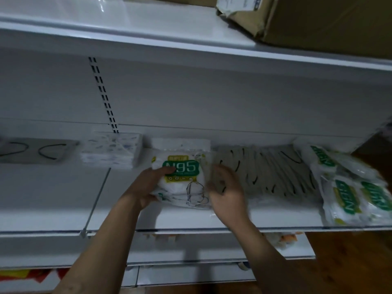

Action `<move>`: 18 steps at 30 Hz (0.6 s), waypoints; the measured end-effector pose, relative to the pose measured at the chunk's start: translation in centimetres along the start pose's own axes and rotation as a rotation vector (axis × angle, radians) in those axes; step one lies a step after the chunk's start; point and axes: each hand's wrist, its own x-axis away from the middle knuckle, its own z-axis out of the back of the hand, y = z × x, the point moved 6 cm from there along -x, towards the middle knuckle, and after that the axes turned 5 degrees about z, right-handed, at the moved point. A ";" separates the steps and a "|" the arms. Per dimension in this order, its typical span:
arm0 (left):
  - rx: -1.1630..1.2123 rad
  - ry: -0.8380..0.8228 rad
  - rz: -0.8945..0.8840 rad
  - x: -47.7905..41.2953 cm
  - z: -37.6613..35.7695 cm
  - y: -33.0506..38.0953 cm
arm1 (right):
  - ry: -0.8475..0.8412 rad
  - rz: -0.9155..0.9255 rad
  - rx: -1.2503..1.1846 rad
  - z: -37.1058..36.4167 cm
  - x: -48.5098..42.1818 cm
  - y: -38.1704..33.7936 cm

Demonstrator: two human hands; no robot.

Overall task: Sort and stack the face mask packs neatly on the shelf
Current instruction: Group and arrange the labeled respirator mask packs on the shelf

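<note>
Two bare forearms rise from the bottom edge and meet over the middle shelf [53, 198]. The left hand [152, 185] grips the stack of N95 packs [186, 175] at its left edge, with the thumb lying across the top beside the green label and the fingers curled under the near corner. The right hand [227, 192] sits just right of that stack. Its fingers are loosely spread and blurred against the near end of the grey packs [265, 170], the thumb is turned towards the stack, and it has nothing in its grasp.

The stack lies flat near the middle of the shelf. Its long axis runs front to back, with the label at the far end reading upright to the wearer and the drawn mask outline at the near end. The grey packs, each with black ear loops, fan in an overlapping row to its right. Beyond them a loose heap of N95 packs [350, 198] lies turned sideways, its lettering running along the depth of the shelf.

Behind the held stack stands a white pile [180, 143]. To the left are a blue-flecked pile [112, 151] and a flat grey pack [36, 151].

The shelving is white metal with a slotted upright [104, 94] in its back panel. A cardboard box [318, 18] sits on the shelf above, and a wooden floor [350, 262] shows at lower right.
</note>
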 end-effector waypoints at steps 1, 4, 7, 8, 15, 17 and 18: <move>0.016 0.014 -0.018 -0.1 0.2 -0.1 | 0.004 -0.088 -0.021 -0.1 0.2 0.3; 0.065 0.039 -0.075 -0.7 0.8 -0.4 | -0.083 -0.181 0.005 -0.7 0.7 0.6; 0.080 0.064 -0.140 -1.1 0.9 -0.1 | -0.048 -0.243 -0.037 -0.1 0.8 1.0; 0.072 0.077 -0.169 -1.1 0.7 0.3 | 0.005 -0.259 -0.048 0.6 0.8 1.1; 0.170 0.137 -0.410 0.1 -2.6 5.9 | 0.307 -0.379 -0.036 9.0 0.9 4.3; 0.132 0.113 -0.476 0.7 -4.9 7.4 | 0.396 -0.421 0.002 12.0 1.5 5.1; 0.111 0.101 -0.494 1.0 -6.4 7.9 | 0.441 -0.434 0.033 13.6 1.9 5.5</move>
